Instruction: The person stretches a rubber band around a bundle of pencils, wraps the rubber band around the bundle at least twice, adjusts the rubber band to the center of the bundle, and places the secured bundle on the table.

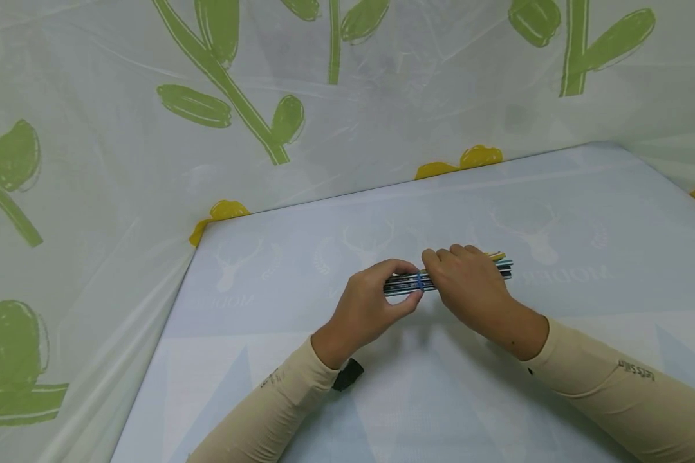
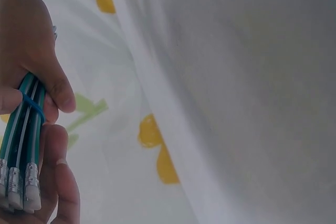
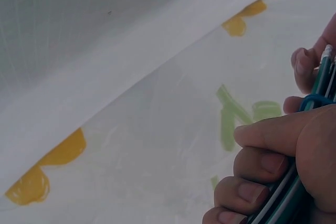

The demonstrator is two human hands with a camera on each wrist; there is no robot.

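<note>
Both hands hold a bundle of pencils (image 1: 402,284) above the table, bound by a blue rubber band (image 1: 420,281). My left hand (image 1: 366,302) curves its thumb and fingers around the eraser end, fingertips right at the band. In the left wrist view, white erasers (image 2: 32,198) in silver ferrules show between its thumb and fingers. My right hand (image 1: 469,283) grips the bundle from above, just right of the band, its fingers (image 3: 249,190) curled round the shafts. Beyond that hand stick out the far pencil ends (image 1: 505,265), one of them yellow.
The table (image 1: 266,373) has a pale cloth with deer-head prints. Behind and to the left hangs a whitish sheet (image 1: 121,161) with green leaves and yellow shapes, meeting the table's edge. A small black object (image 1: 348,375) shows beside the left wrist.
</note>
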